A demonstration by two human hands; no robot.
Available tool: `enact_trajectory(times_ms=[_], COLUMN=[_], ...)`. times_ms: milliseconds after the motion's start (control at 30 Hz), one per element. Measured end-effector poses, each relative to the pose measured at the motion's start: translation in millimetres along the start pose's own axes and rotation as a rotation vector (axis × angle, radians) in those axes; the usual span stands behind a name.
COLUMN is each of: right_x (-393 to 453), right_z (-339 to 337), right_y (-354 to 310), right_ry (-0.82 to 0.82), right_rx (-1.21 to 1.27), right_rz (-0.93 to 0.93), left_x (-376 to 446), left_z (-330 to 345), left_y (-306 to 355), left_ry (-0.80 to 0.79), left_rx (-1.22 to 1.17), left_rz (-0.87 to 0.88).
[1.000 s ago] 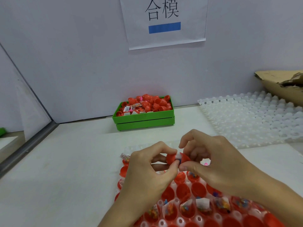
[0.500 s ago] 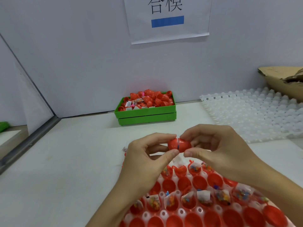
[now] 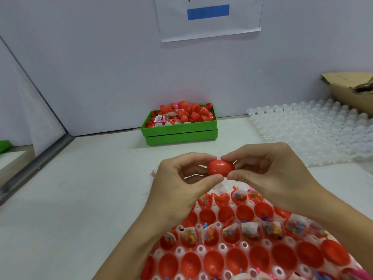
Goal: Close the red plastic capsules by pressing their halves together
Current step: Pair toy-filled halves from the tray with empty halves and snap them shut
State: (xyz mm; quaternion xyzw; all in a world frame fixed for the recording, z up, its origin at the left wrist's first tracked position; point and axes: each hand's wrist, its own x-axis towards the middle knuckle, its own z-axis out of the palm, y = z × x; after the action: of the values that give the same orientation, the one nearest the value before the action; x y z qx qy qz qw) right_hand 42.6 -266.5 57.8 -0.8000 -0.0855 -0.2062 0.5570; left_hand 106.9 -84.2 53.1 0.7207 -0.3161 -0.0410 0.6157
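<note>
Red plastic now reads as one smooth egg: the capsule (image 3: 220, 167) shows no gap, where a second ago a pale slip and a dark seam still showed between its halves. Both hands hold it in the air above the near tray (image 3: 260, 247), the left hand (image 3: 181, 184) pinching its left end and the right hand (image 3: 268, 172) its right end, each grip closed on it by thumb and fingertips. That suggests this capsule is shut and ready to set down. Many open halves sit in the tray, some holding packets, so much of the task remains. More red pieces fill the green bin (image 3: 179, 132) at the back of the worktop. On the wall, the sign (image 3: 210, 17) shows only a blue bar; its writing is cut off.
</note>
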Motion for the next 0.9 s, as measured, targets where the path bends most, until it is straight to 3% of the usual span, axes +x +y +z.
enact_trajectory(times_ms=[900], right_x=[1.8], right_z=[1.9], right_y=[1.2], right_ry=[0.043], right_rx=[-0.074], right_rz=[-0.041], left_x=[-1.4], left_z=[-1.0], left_y=[2.9], left_ry=[0.006], left_rx=[0.025], left_rz=[0.038])
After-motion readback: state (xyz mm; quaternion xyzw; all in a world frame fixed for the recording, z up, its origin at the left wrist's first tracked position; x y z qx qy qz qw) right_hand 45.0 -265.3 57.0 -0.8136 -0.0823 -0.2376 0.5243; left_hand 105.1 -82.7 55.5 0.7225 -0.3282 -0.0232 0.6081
